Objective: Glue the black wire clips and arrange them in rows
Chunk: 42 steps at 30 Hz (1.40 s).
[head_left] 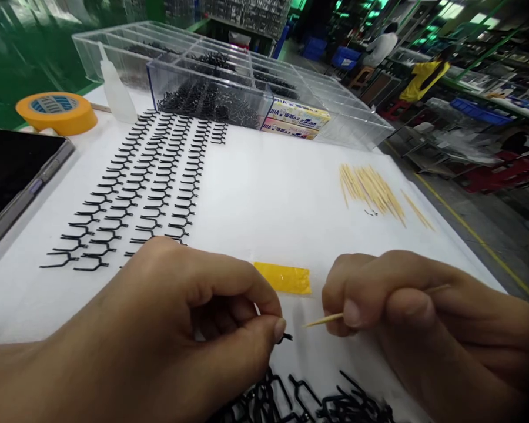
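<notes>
**Far left:** a black-screened phone in a grey case (17, 176) lies at the table edge, beside an orange roll of adhesive tape (56, 113).

**Left hand** (158, 317)**:** nearly closed; thumb and forefinger pinch a small black plastic forked part (285, 338), which is mostly hidden and juts rightward from the fingertips.

**Rows:** black plastic forked parts (150, 200) lie in slanting lines on a white sheet (264, 176), beyond the left hand.

**Centre:** a yellow tape strip (282, 277) lies just beyond the hands; a heap of black forked parts (291, 399) lies just below them.

**Right hand** (401, 305)**:** curled closed around a thin wooden toothpick (326, 319), whose long axis runs almost level, its tip pointing left, near but apart from the held part.

**Back:** a clear compartmented acrylic tray (203, 94) holds more black parts.

**Right:** loose toothpicks (370, 194) lie fanned on the sheet.
</notes>
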{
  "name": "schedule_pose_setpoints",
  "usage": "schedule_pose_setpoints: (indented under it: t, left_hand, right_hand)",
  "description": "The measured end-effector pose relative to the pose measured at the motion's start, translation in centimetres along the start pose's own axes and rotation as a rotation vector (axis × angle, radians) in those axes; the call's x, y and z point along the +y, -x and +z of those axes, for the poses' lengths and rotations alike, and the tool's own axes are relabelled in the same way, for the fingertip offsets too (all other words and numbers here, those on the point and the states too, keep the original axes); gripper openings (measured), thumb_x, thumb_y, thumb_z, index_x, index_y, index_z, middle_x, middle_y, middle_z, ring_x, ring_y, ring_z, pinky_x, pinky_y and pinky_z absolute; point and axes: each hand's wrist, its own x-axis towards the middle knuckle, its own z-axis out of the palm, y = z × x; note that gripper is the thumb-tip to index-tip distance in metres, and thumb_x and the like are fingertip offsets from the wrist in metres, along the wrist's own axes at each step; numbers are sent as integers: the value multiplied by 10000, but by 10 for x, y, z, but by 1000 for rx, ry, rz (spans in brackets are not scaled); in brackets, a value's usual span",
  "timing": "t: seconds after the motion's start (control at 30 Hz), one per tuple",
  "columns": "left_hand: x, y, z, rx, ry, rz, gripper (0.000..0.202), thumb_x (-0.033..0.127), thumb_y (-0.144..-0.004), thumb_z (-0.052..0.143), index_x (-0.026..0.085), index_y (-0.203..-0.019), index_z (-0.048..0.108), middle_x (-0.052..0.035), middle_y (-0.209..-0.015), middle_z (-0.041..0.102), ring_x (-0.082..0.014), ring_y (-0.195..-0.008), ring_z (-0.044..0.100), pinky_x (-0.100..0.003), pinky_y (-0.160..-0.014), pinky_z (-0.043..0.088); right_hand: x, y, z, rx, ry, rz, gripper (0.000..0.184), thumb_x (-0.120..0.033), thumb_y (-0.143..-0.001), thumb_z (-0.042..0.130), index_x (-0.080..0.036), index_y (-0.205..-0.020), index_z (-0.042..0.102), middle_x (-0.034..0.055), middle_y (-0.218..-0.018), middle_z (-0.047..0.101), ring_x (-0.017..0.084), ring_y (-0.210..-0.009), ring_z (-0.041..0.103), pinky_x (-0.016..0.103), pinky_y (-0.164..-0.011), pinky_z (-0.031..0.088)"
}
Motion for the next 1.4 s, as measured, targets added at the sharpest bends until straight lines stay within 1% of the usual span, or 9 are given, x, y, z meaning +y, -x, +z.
schedule_pose_setpoints:
  t: [0.1,0.3,0.43,0.57,0.8,0.9,1.03,1.17,1.4]
  left_hand:
    - [-2,0,-1,-19,23,21,127,121,-720,581,120,-622,663,27,-463,566,-56,-433,500,-103,-416,367]
    - [-1,-1,0,-33,58,-63,129,136,-715,594,137,-607,665,45,-446,537,-45,-422,471,-100,-408,344]
    - [0,-1,2,-9,5,-54,131,139,-716,591,132,-605,660,38,-446,531,-49,-424,466,-109,-412,342]
    - [0,0,1,-17,-14,-13,131,131,-719,585,129,-618,667,35,-445,533,-52,-419,470,-114,-407,342]
    - [-3,-2,-3,-50,89,-63,117,127,-713,604,137,-621,676,39,-463,554,-51,-437,489,-102,-421,358]
    - [-10,-4,-3,-78,127,-52,117,145,-730,618,150,-621,660,56,-465,538,-26,-432,458,-74,-424,342]
    - [-23,-7,-4,-188,210,42,118,200,-754,586,180,-649,636,67,-471,529,-19,-405,421,-74,-369,296]
    - [-27,-7,-9,-233,302,-3,104,184,-764,571,161,-698,648,31,-539,591,-50,-491,524,-98,-454,394]
    - [-11,2,-6,-125,249,12,137,212,-829,516,111,-801,603,-47,-650,656,-128,-627,636,-218,-616,526]
  right_hand:
    - [-1,-2,0,-91,-16,-87,267,-461,-884,512,-253,-740,596,-25,-574,553,146,-485,541,241,-422,437]
    - [-6,-7,1,-186,-47,-52,261,-481,-865,531,-240,-774,577,-19,-611,564,153,-512,551,251,-444,446]
    - [-4,-8,2,-187,-5,-102,245,-457,-871,536,-238,-770,577,-27,-585,562,143,-484,551,231,-424,458]
    - [-2,-8,2,-175,5,-147,275,-421,-923,460,-242,-752,579,-29,-563,563,139,-481,560,215,-411,459]
    - [-2,-6,1,-122,24,-139,289,-404,-934,445,-242,-738,584,-27,-568,559,135,-485,553,203,-427,456]
    - [-5,-7,-3,-96,6,-70,267,-319,-934,462,-238,-709,580,-23,-604,560,138,-550,551,203,-468,436]
    - [-6,-12,-7,-76,104,38,275,-220,-924,436,-214,-677,557,-18,-637,538,136,-595,510,224,-529,391]
    - [-4,-16,-9,-137,134,65,258,-199,-916,425,-183,-672,507,-17,-615,505,137,-571,476,251,-540,349]
    - [-8,-18,-11,-96,45,-5,291,-211,-941,368,-173,-674,478,-3,-648,485,150,-614,455,271,-586,341]
